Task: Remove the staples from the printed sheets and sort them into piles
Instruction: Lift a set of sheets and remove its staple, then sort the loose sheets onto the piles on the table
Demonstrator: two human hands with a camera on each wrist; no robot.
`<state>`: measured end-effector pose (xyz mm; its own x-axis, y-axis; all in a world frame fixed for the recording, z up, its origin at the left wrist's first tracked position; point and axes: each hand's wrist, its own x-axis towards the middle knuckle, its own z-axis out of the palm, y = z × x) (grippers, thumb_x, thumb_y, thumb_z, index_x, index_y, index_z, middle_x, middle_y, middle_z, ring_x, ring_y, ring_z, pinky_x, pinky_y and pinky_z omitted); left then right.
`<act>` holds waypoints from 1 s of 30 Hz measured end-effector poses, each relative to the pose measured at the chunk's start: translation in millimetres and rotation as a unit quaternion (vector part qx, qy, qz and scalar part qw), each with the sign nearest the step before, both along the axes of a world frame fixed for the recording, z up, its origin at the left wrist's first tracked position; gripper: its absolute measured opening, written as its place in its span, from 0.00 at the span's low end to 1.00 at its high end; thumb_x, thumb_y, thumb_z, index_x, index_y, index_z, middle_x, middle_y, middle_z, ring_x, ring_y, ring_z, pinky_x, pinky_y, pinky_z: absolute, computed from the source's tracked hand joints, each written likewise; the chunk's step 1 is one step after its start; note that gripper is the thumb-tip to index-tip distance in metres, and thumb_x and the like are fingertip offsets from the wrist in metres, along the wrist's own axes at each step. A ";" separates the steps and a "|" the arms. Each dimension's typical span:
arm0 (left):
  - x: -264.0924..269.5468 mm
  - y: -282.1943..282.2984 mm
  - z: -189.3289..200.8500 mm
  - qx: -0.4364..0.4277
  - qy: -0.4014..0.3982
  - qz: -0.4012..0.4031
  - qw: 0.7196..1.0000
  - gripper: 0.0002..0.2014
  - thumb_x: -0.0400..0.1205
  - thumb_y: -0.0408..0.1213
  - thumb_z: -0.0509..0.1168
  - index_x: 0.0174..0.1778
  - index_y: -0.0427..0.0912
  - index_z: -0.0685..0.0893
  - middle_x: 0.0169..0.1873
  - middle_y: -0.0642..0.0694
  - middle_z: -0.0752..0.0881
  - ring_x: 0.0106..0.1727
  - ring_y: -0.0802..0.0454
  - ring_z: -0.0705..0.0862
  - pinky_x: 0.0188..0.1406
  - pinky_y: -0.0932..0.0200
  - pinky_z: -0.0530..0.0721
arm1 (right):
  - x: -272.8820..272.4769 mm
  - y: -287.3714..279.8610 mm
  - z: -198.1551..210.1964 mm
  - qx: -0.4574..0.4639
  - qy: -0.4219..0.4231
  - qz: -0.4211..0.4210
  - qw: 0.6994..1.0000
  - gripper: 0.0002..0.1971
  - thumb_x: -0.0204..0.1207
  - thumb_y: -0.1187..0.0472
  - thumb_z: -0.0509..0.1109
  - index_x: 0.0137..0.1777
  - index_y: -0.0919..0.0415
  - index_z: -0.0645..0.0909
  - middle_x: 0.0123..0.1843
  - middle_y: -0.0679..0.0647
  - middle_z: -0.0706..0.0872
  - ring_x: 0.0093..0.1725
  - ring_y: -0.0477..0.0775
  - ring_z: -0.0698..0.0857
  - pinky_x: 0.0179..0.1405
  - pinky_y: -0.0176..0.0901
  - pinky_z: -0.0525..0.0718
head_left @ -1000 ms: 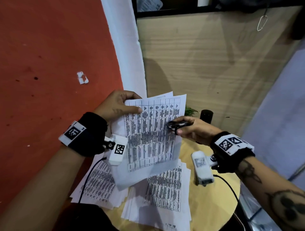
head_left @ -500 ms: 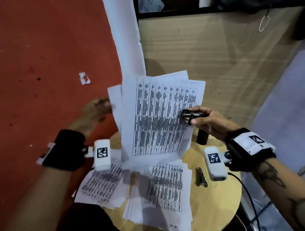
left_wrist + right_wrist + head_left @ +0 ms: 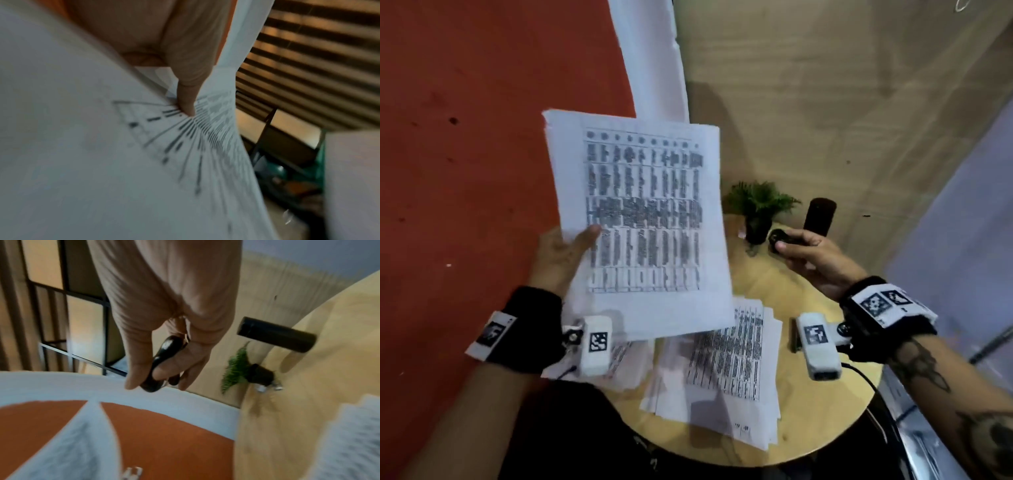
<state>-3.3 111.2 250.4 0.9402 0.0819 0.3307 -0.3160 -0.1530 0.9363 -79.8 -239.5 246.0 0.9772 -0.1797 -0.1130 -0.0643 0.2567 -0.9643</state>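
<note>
Printed sheets (image 3: 640, 219) at frame centre, pinched in left hand (image 3: 561, 253). Right hand (image 3: 808, 257) grips staple remover (image 3: 779, 240). Two piles (image 3: 726, 370) lie on tabletop (image 3: 825, 421) below; sorting appears unfinished.

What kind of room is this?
Probably an office corner or waiting spot: a small round wooden table with piles of printed sheets, a little potted plant, and a wood-panelled wall.

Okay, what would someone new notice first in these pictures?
The printed sheets raised in the left hand, thumb on the table of text, fill the centre. To the right, the right hand grips a black staple remover above the round wooden table, where more sheets lie in piles.
</note>
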 end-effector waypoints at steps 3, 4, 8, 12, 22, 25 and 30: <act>11.1 36.8 -14.3 0.064 0.013 0.053 0.996 0.21 0.79 0.45 0.68 0.24 0.43 0.68 0.18 0.51 0.69 0.17 0.62 0.64 0.23 0.64 0.64 | 0.3 -7.6 -58.9 -0.035 0.093 -0.005 0.995 0.08 0.74 0.73 0.68 0.46 0.59 0.78 0.35 0.48 0.87 0.33 0.39 0.87 0.26 0.28 0.81; 12.2 43.7 -18.0 0.074 0.022 0.063 0.995 0.23 0.78 0.45 0.68 0.20 0.45 0.66 0.12 0.57 0.66 0.13 0.64 0.61 0.19 0.66 0.61 | -0.7 -7.9 -78.9 -0.035 0.122 -0.001 0.992 0.06 0.75 0.71 0.68 0.44 0.59 0.78 0.37 0.51 0.85 0.34 0.41 0.88 0.28 0.30 0.82; 25.1 64.2 -53.6 0.089 0.114 0.099 0.984 0.22 0.77 0.33 0.70 0.14 0.43 0.79 0.06 0.61 0.71 0.12 0.67 0.72 0.15 0.76 0.68 | -10.1 8.7 -157.9 -0.059 0.242 0.032 0.968 0.05 0.79 0.56 0.67 0.44 0.57 0.80 0.43 0.53 0.83 0.43 0.49 0.83 0.39 0.41 0.80; 59.8 90.7 -114.3 0.191 0.223 0.068 0.953 0.11 0.77 0.35 0.71 0.44 0.29 0.83 0.38 0.39 0.85 0.43 0.43 0.83 0.41 0.56 0.78 | -16.4 31.9 -218.2 -0.141 0.317 0.081 0.935 0.16 0.82 0.52 0.63 0.33 0.57 0.71 0.33 0.56 0.73 0.39 0.53 0.73 0.39 0.43 0.70; 116.6 78.1 -196.8 0.314 0.409 0.061 0.855 0.44 0.75 0.55 0.68 0.79 0.31 0.61 0.77 0.30 0.66 0.73 0.30 0.70 0.65 0.49 0.76 | -7.4 17.4 -253.4 -0.062 0.373 0.091 0.921 0.17 0.82 0.49 0.60 0.36 0.59 0.73 0.33 0.56 0.71 0.30 0.51 0.67 0.28 0.40 0.63; 129.5 81.3 -217.9 0.370 0.438 0.042 0.818 0.33 0.82 0.44 0.64 0.80 0.33 0.61 0.77 0.32 0.66 0.69 0.29 0.73 0.47 0.55 0.81 | -7.4 16.0 -255.2 -0.043 0.378 0.092 0.920 0.16 0.83 0.49 0.58 0.39 0.60 0.75 0.36 0.57 0.75 0.34 0.53 0.71 0.32 0.41 0.66; 150.4 74.0 -229.2 0.459 0.382 0.075 0.799 0.27 0.86 0.33 0.59 0.79 0.27 0.59 0.75 0.26 0.67 0.74 0.29 0.69 0.70 0.42 0.67 | -6.2 20.6 -256.0 -0.049 0.391 0.067 0.917 0.17 0.83 0.49 0.58 0.37 0.59 0.76 0.35 0.56 0.77 0.35 0.52 0.72 0.33 0.41 0.65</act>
